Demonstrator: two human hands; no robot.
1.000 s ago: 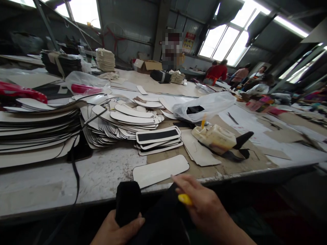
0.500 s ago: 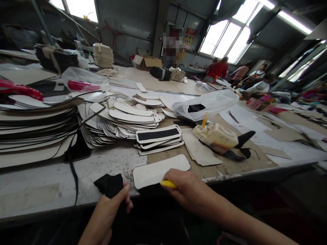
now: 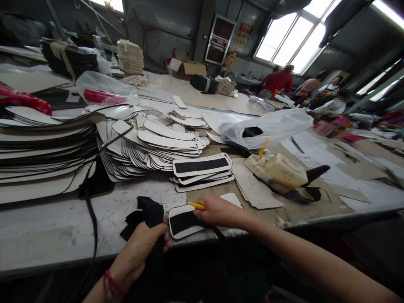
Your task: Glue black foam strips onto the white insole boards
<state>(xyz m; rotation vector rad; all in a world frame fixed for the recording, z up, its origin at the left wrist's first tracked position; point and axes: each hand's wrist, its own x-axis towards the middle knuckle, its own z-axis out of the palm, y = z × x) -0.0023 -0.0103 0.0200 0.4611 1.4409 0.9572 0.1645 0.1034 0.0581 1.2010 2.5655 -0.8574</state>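
Observation:
My left hand [image 3: 148,237] is closed around a bundle of black fabric strips [image 3: 151,210], with the strips' ends fanning out above it at the table's front edge. My right hand [image 3: 211,210] grips a thin yellow stick-like tool [image 3: 196,205], whose working end I cannot make out. Its fingers rest over a black strip [image 3: 181,222] that lies on a white rounded panel [image 3: 233,198]; part of the strip is hidden beneath them. Just behind is a small stack of white panels [image 3: 202,166], the top one bearing a black strip.
Stacks of curved white pieces [image 3: 167,139] and larger panels [image 3: 44,168] fill the left side. To the right stand a stained plastic jug [image 3: 280,170] and a clear plastic bag [image 3: 277,124]. A black cord [image 3: 91,219] hangs over the front edge. People work in the far background.
A black strip now lies on the previously bare white panel, under my right hand, which has moved slightly up and left. My left hand has shifted right, and more of its strips show.

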